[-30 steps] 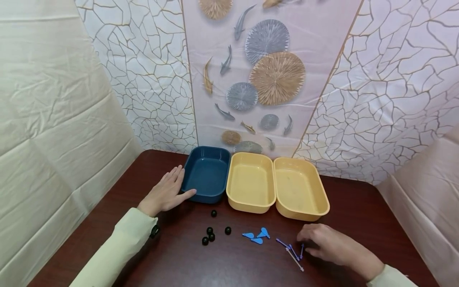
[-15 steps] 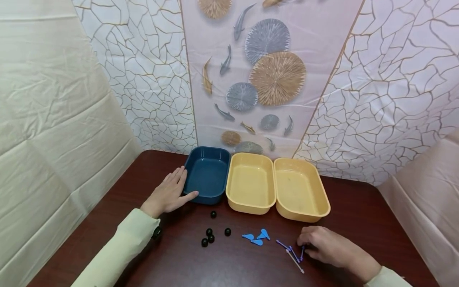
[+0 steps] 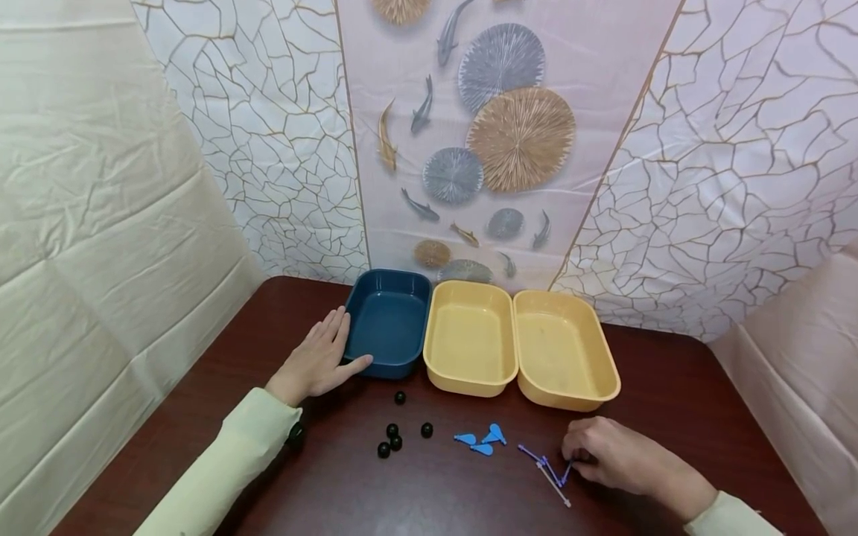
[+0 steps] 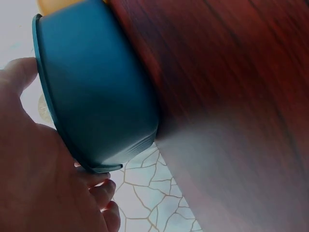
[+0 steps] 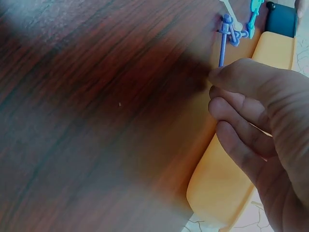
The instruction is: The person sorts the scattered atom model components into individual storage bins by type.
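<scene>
My left hand [image 3: 315, 363] rests on the left rim of the dark blue tray [image 3: 385, 327], its fingers straight and thumb over the near corner. From the left wrist view, the tray's outer wall [image 4: 96, 82] shows beside that hand. At the table's right, my right hand [image 3: 613, 458] pinches one end of a thin purple stick with knobbed ends [image 5: 222, 50] between thumb and fingers. The stick's gripped end is hidden by the fingertips. Its other end is close to more thin sticks, one purple [image 3: 551, 470] and one pale [image 3: 555, 487], lying on the table.
Two yellow trays, a middle one [image 3: 469, 342] and a right one [image 3: 563, 357], stand in a row with the blue tray. Several black balls [image 3: 392, 430] and several blue drop-shaped pieces [image 3: 482, 449] lie on the dark wooden table [image 3: 322, 484]. Patterned cloth [image 3: 295, 149] hangs behind.
My right fingers have closed on the purple stick, and its held end has swung to the right, tilting it. The left hand stays on the blue tray. The head view has shifted slightly.
</scene>
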Demonstrator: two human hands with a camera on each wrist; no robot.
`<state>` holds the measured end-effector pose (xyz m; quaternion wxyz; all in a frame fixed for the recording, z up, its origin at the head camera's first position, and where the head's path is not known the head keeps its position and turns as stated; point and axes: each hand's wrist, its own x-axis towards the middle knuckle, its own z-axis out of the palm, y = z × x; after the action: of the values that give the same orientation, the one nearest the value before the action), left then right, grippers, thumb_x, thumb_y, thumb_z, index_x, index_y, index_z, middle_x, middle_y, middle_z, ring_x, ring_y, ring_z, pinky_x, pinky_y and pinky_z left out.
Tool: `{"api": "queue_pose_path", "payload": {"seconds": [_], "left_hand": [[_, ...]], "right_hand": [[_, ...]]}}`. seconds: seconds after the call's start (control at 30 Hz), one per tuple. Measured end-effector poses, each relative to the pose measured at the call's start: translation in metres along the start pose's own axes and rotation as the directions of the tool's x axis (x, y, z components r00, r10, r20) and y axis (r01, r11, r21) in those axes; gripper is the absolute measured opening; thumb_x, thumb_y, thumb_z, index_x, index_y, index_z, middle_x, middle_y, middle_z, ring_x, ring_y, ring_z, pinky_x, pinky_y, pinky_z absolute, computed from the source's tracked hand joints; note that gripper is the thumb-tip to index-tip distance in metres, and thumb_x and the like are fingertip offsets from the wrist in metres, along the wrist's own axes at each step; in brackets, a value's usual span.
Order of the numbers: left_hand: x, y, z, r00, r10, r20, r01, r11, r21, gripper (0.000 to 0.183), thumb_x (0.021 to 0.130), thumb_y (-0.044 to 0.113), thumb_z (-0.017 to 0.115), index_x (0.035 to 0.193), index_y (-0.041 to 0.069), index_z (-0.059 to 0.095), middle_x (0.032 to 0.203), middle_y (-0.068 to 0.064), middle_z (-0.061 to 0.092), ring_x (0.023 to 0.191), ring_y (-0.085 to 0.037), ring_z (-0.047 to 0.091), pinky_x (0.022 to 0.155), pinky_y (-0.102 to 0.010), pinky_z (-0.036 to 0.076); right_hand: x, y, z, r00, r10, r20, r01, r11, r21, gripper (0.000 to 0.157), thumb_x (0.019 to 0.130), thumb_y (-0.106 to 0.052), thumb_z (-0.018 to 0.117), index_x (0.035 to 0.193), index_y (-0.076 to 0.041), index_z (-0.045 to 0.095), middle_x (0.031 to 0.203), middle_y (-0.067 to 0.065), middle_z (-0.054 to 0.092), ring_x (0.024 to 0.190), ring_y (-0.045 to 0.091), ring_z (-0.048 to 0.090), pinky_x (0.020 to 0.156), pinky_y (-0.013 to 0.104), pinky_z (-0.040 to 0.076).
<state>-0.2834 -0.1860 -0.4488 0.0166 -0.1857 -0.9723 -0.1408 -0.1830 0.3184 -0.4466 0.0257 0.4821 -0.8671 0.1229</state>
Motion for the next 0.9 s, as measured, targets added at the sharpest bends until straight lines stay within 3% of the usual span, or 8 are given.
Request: {"api": "queue_pose_path", "payload": {"seconds": [0.5, 0.9], "left_hand": [[0.0, 0.0, -0.002, 1.0, -0.01, 0.001, 0.01, 1.0, -0.012, 0.102, 0.103, 0.066, 0.048, 0.165, -0.008, 0.016, 0.176, -0.026, 0.014, 0.164, -0.046, 0.015, 0.132, -0.062, 0.018], [0.0, 0.002, 0.0, 1.0, -0.014, 0.025, 0.014, 1.0, -0.023, 0.103, 0.102, 0.066, 0.05, 0.166, -0.006, 0.015, 0.177, -0.024, 0.011, 0.164, -0.044, 0.013, 0.133, -0.061, 0.016]], "right_hand": [[0.019, -0.005, -0.041, 0.996, -0.029, -0.086, 0.023, 0.998, -0.062, 0.034, 0.068, 0.001, 0.086, 0.081, -0.022, 0.066, 0.078, -0.016, 0.056, 0.074, -0.007, 0.048, 0.061, 0.006, 0.038], [0.046, -0.013, -0.06, 0.98, 0.052, -0.19, -0.039, 0.997, 0.07, 0.035, 0.071, 0.003, 0.083, 0.087, -0.024, 0.068, 0.082, -0.014, 0.063, 0.076, -0.003, 0.057, 0.065, 0.012, 0.05]]}}
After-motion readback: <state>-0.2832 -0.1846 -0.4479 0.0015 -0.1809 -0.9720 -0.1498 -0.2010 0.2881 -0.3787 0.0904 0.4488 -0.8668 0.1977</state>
